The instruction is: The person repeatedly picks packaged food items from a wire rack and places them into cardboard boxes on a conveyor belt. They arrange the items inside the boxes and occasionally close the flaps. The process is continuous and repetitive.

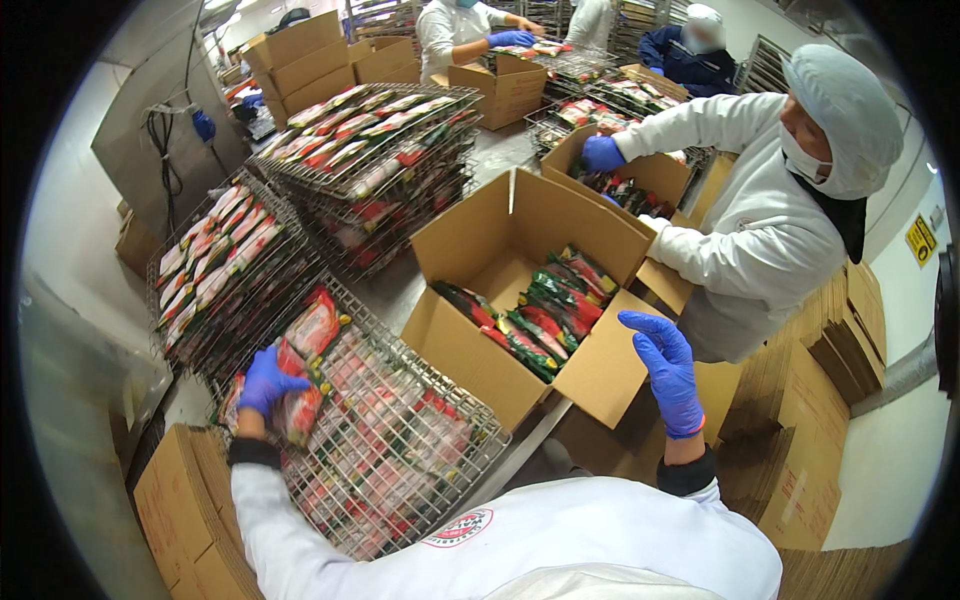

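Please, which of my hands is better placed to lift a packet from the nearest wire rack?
Probably your left hand: it is at a red-and-white packet on that wire rack. Your right hand is raised beside the open box, farther away.

The left hand [266,383] hides part of a packet [302,412]; the packets [375,412] beneath the wire rack [455,388] show only through its mesh. A far worker [676,62]'s head is blurred; the upper edge cuts off another worker in white [448,38].
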Demonstrator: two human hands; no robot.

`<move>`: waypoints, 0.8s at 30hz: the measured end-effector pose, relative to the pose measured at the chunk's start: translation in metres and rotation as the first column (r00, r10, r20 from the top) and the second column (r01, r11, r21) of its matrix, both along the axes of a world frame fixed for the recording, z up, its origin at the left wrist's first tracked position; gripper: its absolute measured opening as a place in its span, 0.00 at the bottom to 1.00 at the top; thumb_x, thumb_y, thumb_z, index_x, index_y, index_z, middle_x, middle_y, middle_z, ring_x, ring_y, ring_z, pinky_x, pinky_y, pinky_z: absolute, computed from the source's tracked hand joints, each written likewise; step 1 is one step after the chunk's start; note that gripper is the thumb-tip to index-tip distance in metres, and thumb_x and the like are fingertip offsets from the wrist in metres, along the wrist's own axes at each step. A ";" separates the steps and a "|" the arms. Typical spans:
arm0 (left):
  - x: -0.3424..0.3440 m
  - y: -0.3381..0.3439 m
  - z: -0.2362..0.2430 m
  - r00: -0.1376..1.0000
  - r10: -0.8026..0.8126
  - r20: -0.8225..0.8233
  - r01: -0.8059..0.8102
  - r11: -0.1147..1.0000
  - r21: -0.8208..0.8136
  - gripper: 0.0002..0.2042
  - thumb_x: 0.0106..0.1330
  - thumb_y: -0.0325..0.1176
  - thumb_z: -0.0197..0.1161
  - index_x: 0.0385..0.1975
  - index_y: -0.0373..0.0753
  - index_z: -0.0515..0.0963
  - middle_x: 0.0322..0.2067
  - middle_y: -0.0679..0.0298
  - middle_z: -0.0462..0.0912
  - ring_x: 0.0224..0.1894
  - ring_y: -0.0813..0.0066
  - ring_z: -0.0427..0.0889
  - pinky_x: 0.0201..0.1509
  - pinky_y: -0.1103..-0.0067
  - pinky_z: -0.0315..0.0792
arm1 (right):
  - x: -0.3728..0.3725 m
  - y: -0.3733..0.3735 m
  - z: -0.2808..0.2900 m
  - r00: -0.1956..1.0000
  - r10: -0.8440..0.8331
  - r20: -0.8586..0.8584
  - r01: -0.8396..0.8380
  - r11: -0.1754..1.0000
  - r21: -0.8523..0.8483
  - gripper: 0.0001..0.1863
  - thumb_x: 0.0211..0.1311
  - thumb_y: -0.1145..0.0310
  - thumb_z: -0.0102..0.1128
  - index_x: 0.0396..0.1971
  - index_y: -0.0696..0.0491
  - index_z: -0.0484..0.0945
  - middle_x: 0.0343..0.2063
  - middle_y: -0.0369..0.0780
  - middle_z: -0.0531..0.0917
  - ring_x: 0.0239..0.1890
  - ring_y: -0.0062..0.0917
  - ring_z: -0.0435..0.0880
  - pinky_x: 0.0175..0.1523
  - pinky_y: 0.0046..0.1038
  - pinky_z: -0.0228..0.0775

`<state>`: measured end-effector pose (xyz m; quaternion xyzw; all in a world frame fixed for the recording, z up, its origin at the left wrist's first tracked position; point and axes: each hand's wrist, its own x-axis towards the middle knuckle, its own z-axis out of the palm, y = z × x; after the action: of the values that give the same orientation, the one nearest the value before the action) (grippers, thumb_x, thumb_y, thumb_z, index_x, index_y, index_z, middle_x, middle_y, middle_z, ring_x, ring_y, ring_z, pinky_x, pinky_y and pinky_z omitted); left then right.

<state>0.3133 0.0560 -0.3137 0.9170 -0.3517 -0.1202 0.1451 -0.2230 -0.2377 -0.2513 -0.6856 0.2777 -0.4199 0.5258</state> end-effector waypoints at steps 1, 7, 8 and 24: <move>-0.026 0.002 0.006 0.991 -0.001 0.132 0.003 1.000 -0.015 0.43 0.31 0.43 0.82 0.53 0.35 0.70 0.44 0.48 0.79 0.49 0.51 0.79 0.55 0.65 0.73 | -0.004 -0.007 -0.001 1.000 0.006 0.010 -0.006 1.000 0.013 0.13 0.66 0.78 0.55 0.50 0.58 0.78 0.49 0.39 0.82 0.55 0.22 0.77 0.63 0.25 0.64; -0.111 0.010 -0.008 0.939 0.053 0.341 -0.076 0.996 0.054 0.27 0.48 0.41 0.71 0.46 0.38 0.68 0.42 0.45 0.79 0.44 0.44 0.80 0.44 0.61 0.75 | 0.022 -0.038 0.002 0.970 0.224 0.092 -0.225 0.974 -0.002 0.14 0.67 0.78 0.53 0.52 0.58 0.77 0.51 0.40 0.81 0.56 0.24 0.77 0.64 0.26 0.64; -0.120 0.008 -0.004 0.945 0.131 0.299 -0.140 0.990 0.007 0.26 0.49 0.40 0.71 0.46 0.38 0.69 0.42 0.47 0.80 0.44 0.47 0.81 0.45 0.62 0.75 | 0.029 -0.040 0.003 0.954 0.285 0.092 -0.286 0.958 -0.004 0.14 0.68 0.78 0.53 0.52 0.58 0.76 0.51 0.40 0.81 0.57 0.24 0.77 0.64 0.26 0.64; -0.270 -0.257 0.060 0.894 0.017 0.449 0.386 0.483 -0.786 0.30 0.66 0.41 0.65 0.62 0.32 0.65 0.54 0.51 0.69 0.58 0.59 0.68 0.65 0.68 0.62 | 0.138 -0.070 -0.021 0.747 0.384 0.543 -0.515 0.850 0.108 0.38 0.49 0.80 0.73 0.60 0.52 0.64 0.50 0.37 0.76 0.52 0.24 0.77 0.58 0.29 0.74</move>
<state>0.0432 -0.2010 -0.2542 0.6809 -0.4845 0.2438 0.4922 -0.0847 -0.3080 -0.2727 -0.5269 0.0070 -0.4042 0.7476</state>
